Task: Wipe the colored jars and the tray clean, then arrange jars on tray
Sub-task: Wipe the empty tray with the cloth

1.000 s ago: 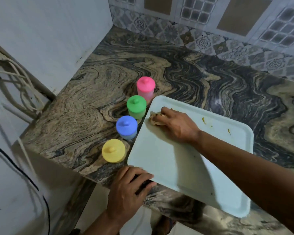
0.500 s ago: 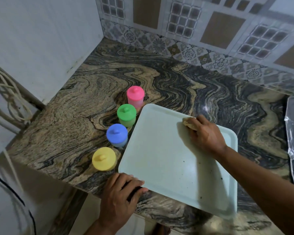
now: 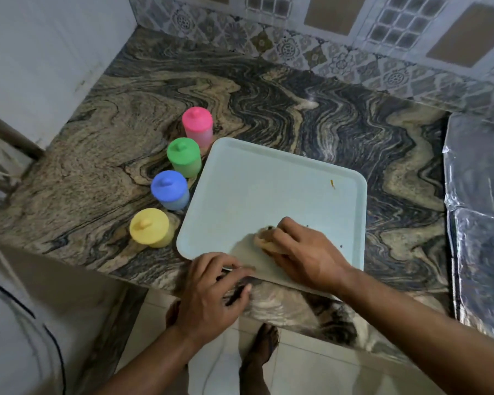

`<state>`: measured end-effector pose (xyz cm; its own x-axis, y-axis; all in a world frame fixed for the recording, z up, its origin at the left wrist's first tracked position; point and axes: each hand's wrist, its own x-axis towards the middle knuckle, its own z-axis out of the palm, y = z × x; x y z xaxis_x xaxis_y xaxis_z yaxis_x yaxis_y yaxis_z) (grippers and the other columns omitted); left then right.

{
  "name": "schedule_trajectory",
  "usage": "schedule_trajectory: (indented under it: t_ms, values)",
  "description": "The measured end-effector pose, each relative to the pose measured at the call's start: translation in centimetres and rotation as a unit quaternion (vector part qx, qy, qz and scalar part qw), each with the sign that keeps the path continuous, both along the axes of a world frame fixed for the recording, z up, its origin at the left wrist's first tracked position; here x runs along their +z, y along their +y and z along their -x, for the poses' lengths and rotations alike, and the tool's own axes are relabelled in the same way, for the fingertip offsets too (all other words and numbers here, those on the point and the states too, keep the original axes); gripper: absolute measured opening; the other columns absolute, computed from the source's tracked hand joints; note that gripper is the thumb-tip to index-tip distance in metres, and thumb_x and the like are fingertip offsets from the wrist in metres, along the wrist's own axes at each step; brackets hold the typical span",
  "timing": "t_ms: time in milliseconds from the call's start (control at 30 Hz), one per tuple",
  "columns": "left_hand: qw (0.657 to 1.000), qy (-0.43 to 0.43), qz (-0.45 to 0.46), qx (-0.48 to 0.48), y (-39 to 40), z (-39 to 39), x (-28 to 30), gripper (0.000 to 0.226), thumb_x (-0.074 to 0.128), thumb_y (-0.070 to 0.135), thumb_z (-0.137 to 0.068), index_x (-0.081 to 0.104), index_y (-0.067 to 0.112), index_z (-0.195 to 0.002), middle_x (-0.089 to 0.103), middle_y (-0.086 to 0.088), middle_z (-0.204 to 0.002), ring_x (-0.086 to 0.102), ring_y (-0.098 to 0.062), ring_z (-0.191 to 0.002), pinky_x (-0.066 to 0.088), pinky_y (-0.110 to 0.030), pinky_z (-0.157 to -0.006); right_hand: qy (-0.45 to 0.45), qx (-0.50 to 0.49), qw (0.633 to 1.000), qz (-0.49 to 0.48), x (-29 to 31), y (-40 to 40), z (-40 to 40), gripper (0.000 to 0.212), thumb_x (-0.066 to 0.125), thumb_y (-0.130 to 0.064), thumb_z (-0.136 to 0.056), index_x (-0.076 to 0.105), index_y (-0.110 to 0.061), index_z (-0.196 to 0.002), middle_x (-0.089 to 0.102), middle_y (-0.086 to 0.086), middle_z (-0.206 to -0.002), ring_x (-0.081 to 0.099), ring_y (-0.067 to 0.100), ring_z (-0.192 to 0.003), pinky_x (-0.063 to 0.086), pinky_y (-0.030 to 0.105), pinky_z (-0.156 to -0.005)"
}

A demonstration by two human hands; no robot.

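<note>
A pale blue tray point(image 3: 271, 189) lies on the marble counter, its near edge at the counter's front. My right hand point(image 3: 305, 252) grips a beige cloth point(image 3: 264, 238) and presses it on the tray's near part. My left hand point(image 3: 214, 289) holds the tray's near left corner at the counter edge. A yellow stain point(image 3: 332, 183) and dark specks remain on the tray's right side. To the left of the tray stand a pink jar point(image 3: 198, 126), a green jar point(image 3: 183, 156), a blue jar point(image 3: 170, 190) and a yellow jar point(image 3: 150, 227) in a row.
The marble counter point(image 3: 103, 155) meets a white wall on the left and a tiled wall behind. Crinkled foil sheeting point(image 3: 479, 195) covers the surface at the right. My foot point(image 3: 261, 349) stands on the tiled floor below the counter edge.
My right hand swept the cloth from the tray's far left to its far right, then down to the near edge. My left hand stayed at the near corner.
</note>
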<state>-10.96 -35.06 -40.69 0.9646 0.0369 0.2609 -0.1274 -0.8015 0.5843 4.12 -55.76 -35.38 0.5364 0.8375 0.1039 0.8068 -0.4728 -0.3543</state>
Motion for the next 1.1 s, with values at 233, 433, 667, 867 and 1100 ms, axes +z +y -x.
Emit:
schedule_trajectory:
  t_ms: [233,433,667,867,1100]
  values:
    - [0.999,0.011,0.003,-0.044,-1.6,-0.9,-1.0,0.024,0.075,0.025,-0.097,0.075,0.033,-0.119,0.064,0.010,-0.110,0.058,-0.020,-0.098,0.048,-0.040,-0.082,-0.011,0.104,0.994,0.043,-2.4,-0.1,-2.5,0.029,0.055,-0.032,-0.101,0.060,-0.022,-0.127,0.059,0.010,-0.104,0.060,0.029,-0.072,0.051,0.035,-0.050]
    - [0.999,0.021,0.019,-0.045,-1.5,-1.2,-1.6,0.024,0.068,0.033,-0.099,0.072,0.042,-0.120,0.060,0.019,-0.109,0.054,-0.014,-0.095,0.049,-0.039,-0.077,-0.054,0.014,0.998,0.043,-2.0,1.6,-12.8,0.028,0.053,-0.030,-0.097,0.055,-0.027,-0.125,0.055,0.008,-0.103,0.063,0.036,-0.075,0.048,0.035,-0.057]
    - [0.999,0.034,0.020,-0.037,-1.6,-1.3,-1.5,0.025,0.061,0.040,-0.100,0.071,0.047,-0.121,0.058,0.021,-0.105,0.054,-0.012,-0.092,0.048,-0.038,-0.076,-0.052,-0.036,0.996,0.068,-1.7,0.6,-15.8,0.033,0.060,-0.024,-0.097,0.060,-0.023,-0.131,0.055,0.012,-0.108,0.064,0.038,-0.080,0.053,0.042,-0.063]
    - [0.998,0.043,0.021,-0.042,-1.7,-1.3,-1.0,0.024,0.063,0.038,-0.100,0.072,0.045,-0.120,0.057,0.020,-0.107,0.053,-0.012,-0.093,0.044,-0.036,-0.079,-0.081,-0.091,0.984,0.133,-1.1,-5.7,-16.6,0.031,0.056,-0.026,-0.103,0.054,-0.023,-0.134,0.052,0.012,-0.114,0.064,0.037,-0.084,0.057,0.044,-0.066]
    - [0.998,0.047,0.004,-0.041,-2.1,-1.4,0.0,0.020,0.071,0.032,-0.096,0.075,0.037,-0.114,0.058,0.013,-0.106,0.055,-0.018,-0.095,0.045,-0.040,-0.079,-0.091,-0.165,0.981,0.046,1.1,-6.0,-10.3,0.036,0.052,-0.036,-0.101,0.062,-0.015,-0.130,0.057,0.011,-0.109,0.062,0.036,-0.075,0.050,0.037,-0.057]
